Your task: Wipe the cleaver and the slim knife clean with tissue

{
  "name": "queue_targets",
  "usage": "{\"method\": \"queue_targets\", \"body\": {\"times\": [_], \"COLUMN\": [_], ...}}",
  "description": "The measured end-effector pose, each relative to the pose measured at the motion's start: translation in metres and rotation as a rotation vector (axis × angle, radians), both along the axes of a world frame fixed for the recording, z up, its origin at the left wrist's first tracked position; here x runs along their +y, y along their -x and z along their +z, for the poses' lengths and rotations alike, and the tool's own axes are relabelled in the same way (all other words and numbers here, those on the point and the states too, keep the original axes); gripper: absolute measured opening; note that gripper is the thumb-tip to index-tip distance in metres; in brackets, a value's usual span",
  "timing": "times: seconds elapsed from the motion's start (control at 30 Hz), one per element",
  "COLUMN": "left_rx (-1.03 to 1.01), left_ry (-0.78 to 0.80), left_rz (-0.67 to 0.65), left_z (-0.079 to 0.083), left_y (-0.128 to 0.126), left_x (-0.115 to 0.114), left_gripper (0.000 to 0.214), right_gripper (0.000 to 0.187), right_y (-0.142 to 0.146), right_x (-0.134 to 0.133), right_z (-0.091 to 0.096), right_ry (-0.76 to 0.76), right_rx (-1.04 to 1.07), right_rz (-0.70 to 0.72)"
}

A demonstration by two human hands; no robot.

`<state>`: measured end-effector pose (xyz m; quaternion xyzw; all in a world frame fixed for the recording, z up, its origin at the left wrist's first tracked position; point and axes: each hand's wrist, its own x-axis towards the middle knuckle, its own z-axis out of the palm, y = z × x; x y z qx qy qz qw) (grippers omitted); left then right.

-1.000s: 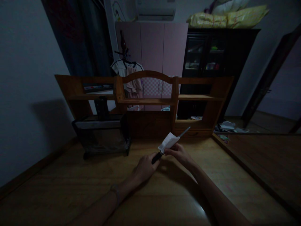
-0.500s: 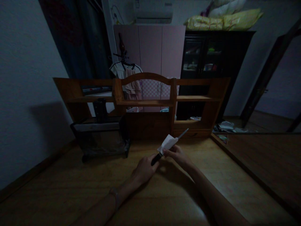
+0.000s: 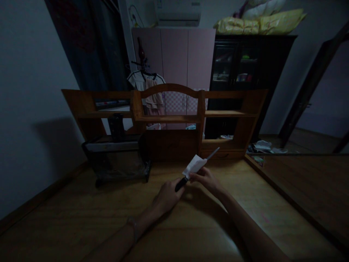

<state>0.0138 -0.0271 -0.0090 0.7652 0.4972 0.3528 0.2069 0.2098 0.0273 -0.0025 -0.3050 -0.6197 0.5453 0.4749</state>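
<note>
My left hand point(image 3: 167, 196) is closed round the black handle of a knife point(image 3: 182, 183), whose thin blade point(image 3: 212, 154) points up and to the right over the wooden desk point(image 3: 81, 218). A white tissue point(image 3: 194, 165) is folded round the lower part of the blade. My right hand point(image 3: 206, 178) pinches that tissue against the blade, just right of the handle. Both hands hover a little above the desk, in front of the shelf unit.
A wooden desktop shelf unit point(image 3: 169, 116) stands along the desk's back edge. A dark rack with a clear container point(image 3: 117, 160) sits at its left. A second wooden surface point(image 3: 308, 182) adjoins on the right. Behind are a pink wardrobe point(image 3: 174, 54) and a dark cabinet point(image 3: 245, 65).
My hands, the knife and the tissue have stayed almost in place; the right hand has slid a touch along the blade. The view has shifted slightly.
</note>
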Motion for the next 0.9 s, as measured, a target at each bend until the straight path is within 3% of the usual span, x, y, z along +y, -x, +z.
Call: {"method": "queue_targets", "body": {"times": [0.37,0.9], "left_rx": [0.022,0.045], "left_ry": [0.003,0.011], "left_rz": [0.026,0.014], "left_z": [-0.001,0.004], "left_y": [0.000,-0.001], "left_x": [0.000,-0.003], "left_gripper": [0.026,0.026], "right_gripper": [0.034,0.032], "right_y": [-0.001,-0.006], "right_x": [0.000,0.007], "right_z": [0.004,-0.011], "right_ry": [0.017,0.091], "right_rx": [-0.033,-0.041], "right_rz": [-0.006,0.042]}}
